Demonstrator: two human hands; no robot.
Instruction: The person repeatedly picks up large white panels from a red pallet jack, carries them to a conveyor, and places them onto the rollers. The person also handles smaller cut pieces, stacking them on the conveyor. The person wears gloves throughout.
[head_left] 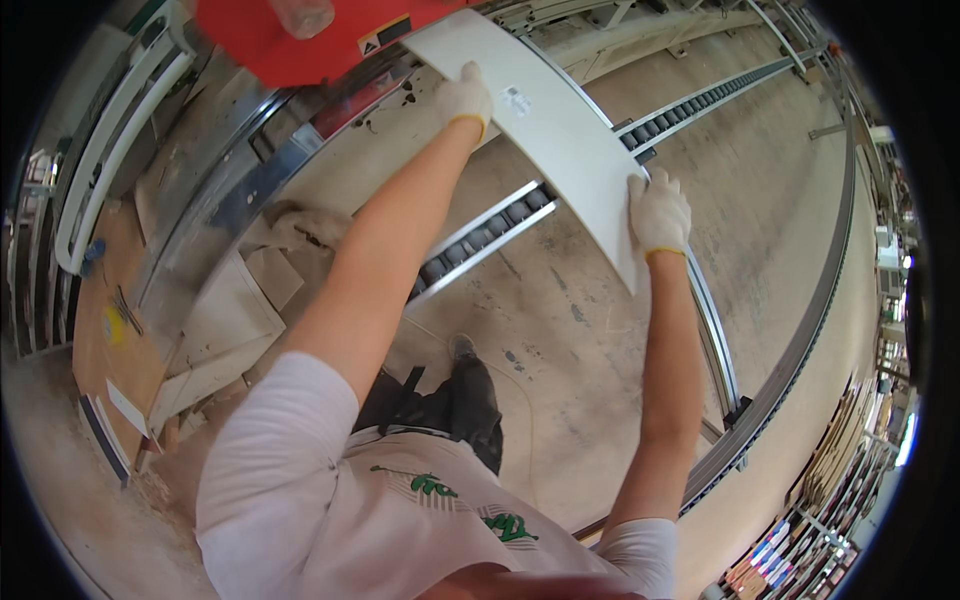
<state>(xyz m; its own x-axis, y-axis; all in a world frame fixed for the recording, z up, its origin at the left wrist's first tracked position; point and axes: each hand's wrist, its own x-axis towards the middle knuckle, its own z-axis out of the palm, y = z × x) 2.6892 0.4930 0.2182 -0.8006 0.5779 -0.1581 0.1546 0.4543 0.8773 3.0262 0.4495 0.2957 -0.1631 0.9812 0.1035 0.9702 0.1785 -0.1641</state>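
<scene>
A long, narrow white panel [560, 130] with a small printed label [517, 101] lies slantwise ahead of me, from the red machine toward the right. My left hand [463, 98], in a white glove with a yellow cuff, grips the panel's left edge near its far end, and its fingers are partly hidden. My right hand [660, 214], gloved the same way, is closed at the panel's near right end, with the thumb along the edge. The panel crosses above roller tracks that show on both sides of it.
One roller track [485, 240] runs on the near side, another [700, 105] on the far side. A red machine cover [290, 45] stands at the upper left. A metal rail [712, 320] passes right of my right arm, and a dark curved rail [790, 385] lies beyond it. Stacked boards [835, 440] stand far right.
</scene>
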